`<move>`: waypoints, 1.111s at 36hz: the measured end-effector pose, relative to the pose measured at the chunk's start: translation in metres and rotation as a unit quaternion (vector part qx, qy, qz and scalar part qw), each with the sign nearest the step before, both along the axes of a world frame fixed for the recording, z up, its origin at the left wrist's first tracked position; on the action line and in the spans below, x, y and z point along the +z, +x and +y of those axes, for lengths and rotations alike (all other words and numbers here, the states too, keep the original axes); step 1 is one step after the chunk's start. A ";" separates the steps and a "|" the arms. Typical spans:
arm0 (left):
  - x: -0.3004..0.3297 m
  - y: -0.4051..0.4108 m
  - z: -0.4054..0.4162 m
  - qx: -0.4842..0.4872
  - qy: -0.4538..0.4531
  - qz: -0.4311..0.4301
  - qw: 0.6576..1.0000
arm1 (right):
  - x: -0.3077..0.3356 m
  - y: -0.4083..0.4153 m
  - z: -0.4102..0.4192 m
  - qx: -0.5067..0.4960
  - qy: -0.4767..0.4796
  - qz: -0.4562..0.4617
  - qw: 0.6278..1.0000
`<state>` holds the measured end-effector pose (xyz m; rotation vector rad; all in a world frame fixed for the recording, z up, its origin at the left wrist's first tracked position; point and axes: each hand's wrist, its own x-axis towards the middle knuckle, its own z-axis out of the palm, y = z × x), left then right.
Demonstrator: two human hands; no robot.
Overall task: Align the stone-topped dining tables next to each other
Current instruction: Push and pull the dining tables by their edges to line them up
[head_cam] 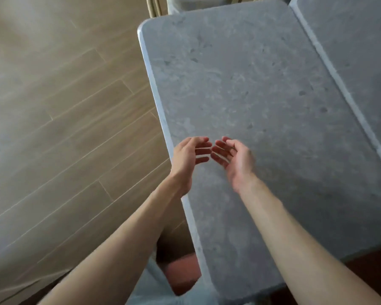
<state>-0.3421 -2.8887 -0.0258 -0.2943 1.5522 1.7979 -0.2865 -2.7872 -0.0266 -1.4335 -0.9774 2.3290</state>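
Observation:
A grey stone-topped dining table (240, 89) fills the middle of the view, its long left edge running down toward me. A second stone-topped table (356, 40) lies along its right side, edge against edge with a thin seam between them. My left hand (188, 159) hovers over the near table's left edge, fingers apart and curled, holding nothing. My right hand (233, 159) floats just above the tabletop, palm turned up, fingers spread. The fingertips of both hands nearly meet.
Wood-plank floor (64, 128) stretches to the left of the tables. A chair with a pale frame (156, 6) stands at the far end. A reddish seat (183, 276) shows below the near table's left edge, close to my body.

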 end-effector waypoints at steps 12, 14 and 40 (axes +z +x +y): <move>0.069 -0.148 -0.133 -0.039 -0.003 0.108 0.993 | 0.054 -0.108 -0.114 0.006 0.147 0.049 0.988; 0.090 -0.170 -0.148 -0.028 -0.009 0.121 0.992 | 0.074 -0.122 -0.121 0.021 0.165 0.055 0.985; 0.325 -0.525 -0.115 0.105 0.028 0.356 0.928 | 0.287 -0.515 -0.021 0.134 0.303 0.254 0.909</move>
